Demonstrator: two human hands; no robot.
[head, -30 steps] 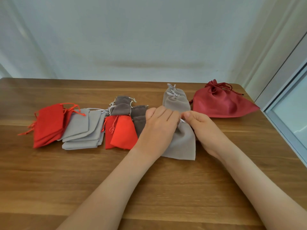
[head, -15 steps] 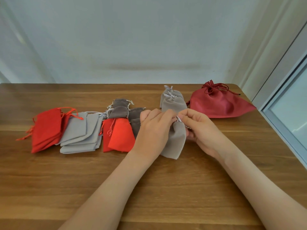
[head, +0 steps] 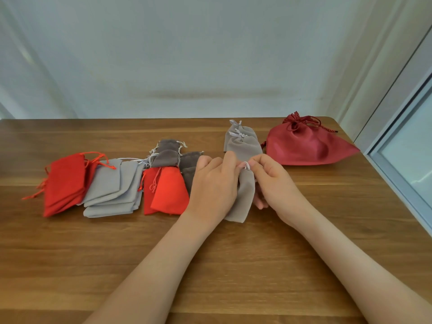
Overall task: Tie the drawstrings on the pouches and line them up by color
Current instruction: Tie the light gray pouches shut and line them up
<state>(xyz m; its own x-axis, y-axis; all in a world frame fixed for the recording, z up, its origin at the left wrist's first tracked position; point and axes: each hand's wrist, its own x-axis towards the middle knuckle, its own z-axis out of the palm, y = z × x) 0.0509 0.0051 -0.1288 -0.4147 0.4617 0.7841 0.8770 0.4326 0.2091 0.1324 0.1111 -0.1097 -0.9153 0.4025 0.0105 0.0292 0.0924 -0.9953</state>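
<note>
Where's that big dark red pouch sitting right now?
In the head view, the big dark red pouch lies at the table's far right corner, beside the window frame, just right of the two tied grey pouches and beyond the right hand.

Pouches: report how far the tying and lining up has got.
Done: two tied grey pouches beside the tied dark red bag. In hand: left hand grips a third grey pouch, right hand pinches its drawstring. To do: red pile and grey stack look untied; the mixed cluster needs sorting.
</note>
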